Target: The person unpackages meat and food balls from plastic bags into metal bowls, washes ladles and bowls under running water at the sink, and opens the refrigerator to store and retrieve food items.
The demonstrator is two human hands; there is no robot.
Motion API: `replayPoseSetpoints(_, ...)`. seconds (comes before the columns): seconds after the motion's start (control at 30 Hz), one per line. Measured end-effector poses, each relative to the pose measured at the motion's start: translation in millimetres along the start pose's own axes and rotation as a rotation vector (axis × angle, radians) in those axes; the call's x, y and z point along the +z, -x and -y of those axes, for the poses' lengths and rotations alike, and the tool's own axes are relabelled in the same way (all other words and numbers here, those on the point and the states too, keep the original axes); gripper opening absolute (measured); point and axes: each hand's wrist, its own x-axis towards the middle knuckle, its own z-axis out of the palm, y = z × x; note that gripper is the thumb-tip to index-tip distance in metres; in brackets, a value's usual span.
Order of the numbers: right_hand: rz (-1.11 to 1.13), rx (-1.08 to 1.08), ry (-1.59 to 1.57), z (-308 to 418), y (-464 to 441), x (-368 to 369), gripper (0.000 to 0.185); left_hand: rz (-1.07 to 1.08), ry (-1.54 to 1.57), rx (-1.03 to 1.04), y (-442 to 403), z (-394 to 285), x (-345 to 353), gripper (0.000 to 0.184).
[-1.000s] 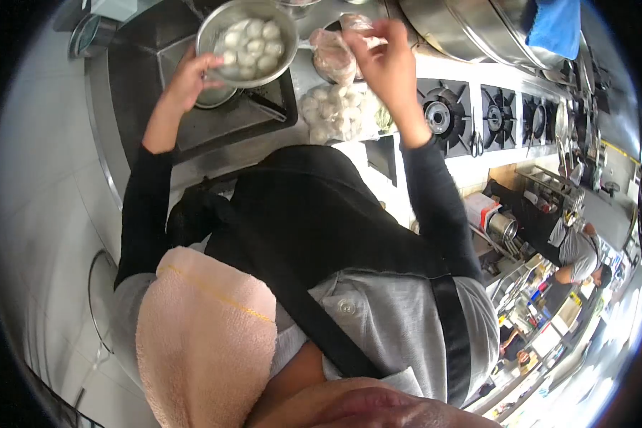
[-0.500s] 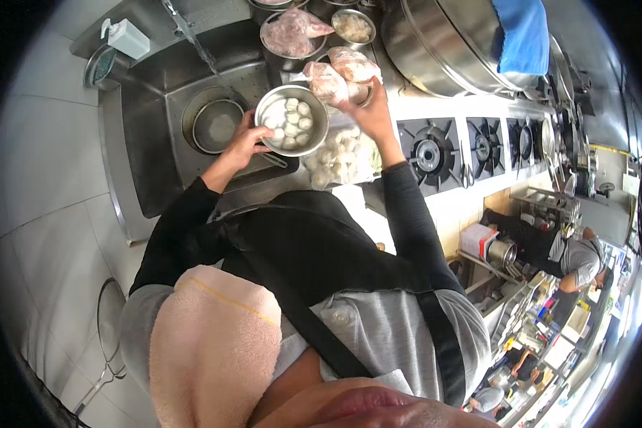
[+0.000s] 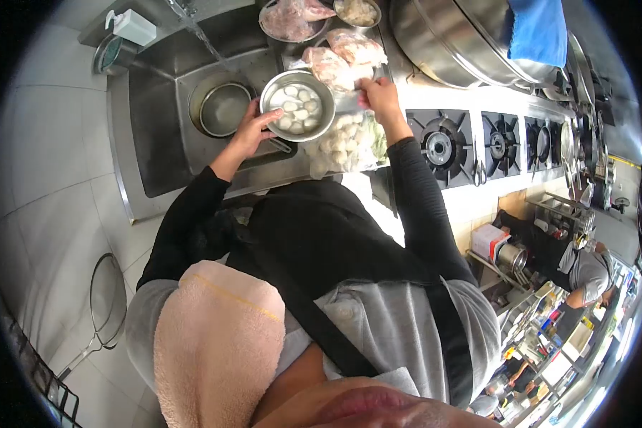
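From the head, I get one wide view facing forward and down, close above the apron [image 3: 321, 232], reaching to the left hand [image 3: 250, 133], right hand [image 3: 382, 101] and sink [image 3: 162, 153].

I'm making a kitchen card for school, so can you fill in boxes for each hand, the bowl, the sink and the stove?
Left hand: holds the metal bowl
Right hand: beside clear bags of pinkish food; touching unclear
Bowl: pale round pieces inside
Sink: water running from the tap; round pot inside
Stove: black burners to the right

Blue cloth [image 3: 538, 36] partly beyond frame
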Motion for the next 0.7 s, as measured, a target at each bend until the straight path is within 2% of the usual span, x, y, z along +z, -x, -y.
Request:
replayPoseSetpoints(0.13,-0.049,-0.024,-0.047,3.1,17.4,-18.8,0.023,0.02,-0.003,0.013,-6.8,-9.9,9.7,0.076)
replayPoseSetpoints(0.17,-0.041,-0.026,0.022,-1.4,21.2,-28.5,0.017,0.028,0.001,0.002,-12.0,-5.8,6.8,0.077)
replayPoseSetpoints(0.4,-0.046,0.022,-0.06,-17.1,76.1,-56.0,0.015,0.006,-0.031,-0.066,-30.0,-13.8,15.8,0.075)
replayPoseSetpoints(0.57,0.037,0.074,0.059,-22.4,101.8,-62.8,0.03,0.009,-0.122,-0.063,-46.3,-31.1,17.3,0.069)
replayPoseSetpoints(0.67,0.023,0.089,-0.025,-15.2,118.4,-65.9,0.029,-0.113,-0.272,0.066,-49.0,-44.2,23.5,0.053)
replayPoseSetpoints(0.7,0.02,0.089,-0.076,-18.2,120.1,-67.2,0.029,-0.23,-0.488,0.369,-50.8,-47.6,24.1,0.047)
